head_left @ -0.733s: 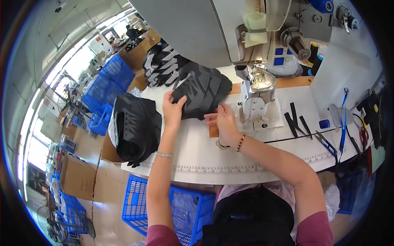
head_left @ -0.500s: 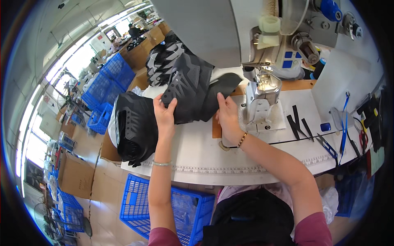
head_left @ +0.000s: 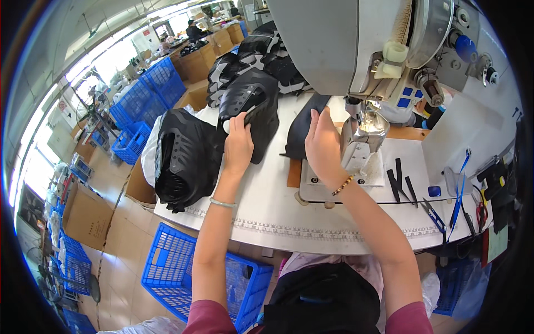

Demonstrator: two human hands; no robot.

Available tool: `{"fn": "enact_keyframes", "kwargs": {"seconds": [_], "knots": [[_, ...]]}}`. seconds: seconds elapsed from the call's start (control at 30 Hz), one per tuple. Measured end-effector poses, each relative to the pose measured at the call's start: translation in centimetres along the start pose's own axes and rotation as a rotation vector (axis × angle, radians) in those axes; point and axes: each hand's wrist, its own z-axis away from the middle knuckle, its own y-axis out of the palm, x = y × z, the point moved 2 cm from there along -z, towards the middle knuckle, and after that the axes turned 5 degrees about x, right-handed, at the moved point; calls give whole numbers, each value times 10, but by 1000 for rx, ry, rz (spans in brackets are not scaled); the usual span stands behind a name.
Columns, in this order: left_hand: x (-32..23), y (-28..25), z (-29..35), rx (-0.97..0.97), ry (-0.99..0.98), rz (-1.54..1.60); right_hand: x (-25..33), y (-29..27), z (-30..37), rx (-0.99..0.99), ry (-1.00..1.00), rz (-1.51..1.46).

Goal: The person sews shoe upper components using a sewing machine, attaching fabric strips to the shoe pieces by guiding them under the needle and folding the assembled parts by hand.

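My left hand is closed on the near edge of a black shoe upper with a perforated pattern and an opening in it. A small white patch shows beside my fingers. My right hand has its fingers stretched out, with the thumb side against a flat dark piece left of the sewing machine's needle area. Bare white table shows between this piece and the upper. Directly right of that hand is the machine's metal presser part. Left of my left hand lies a bundle of black uppers.
Black-and-white uppers are heaped behind. The machine head overhangs the white table. Black strips and blue-handled snips lie at right. A blue crate stands below the table's front edge.
My left hand has moved the upper up and away from the dark piece at right. My right hand's fingers have straightened and shifted slightly right. The view has also moved.
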Motion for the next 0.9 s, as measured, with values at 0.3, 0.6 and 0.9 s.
{"fn": "enact_keyframes", "kwargs": {"seconds": [0.3, 0.6, 0.9], "knots": [[-66, -59, 41, -49, -50, 646, 9, -51, 39, 516, 780, -1238], [-141, -103, 131, -382, 10, 398, 37, -92, 83, 595, 1229, -1703], [-147, -130, 128, -483, -277, 232, 61, -151, 86, 155, -554, -122]]}}
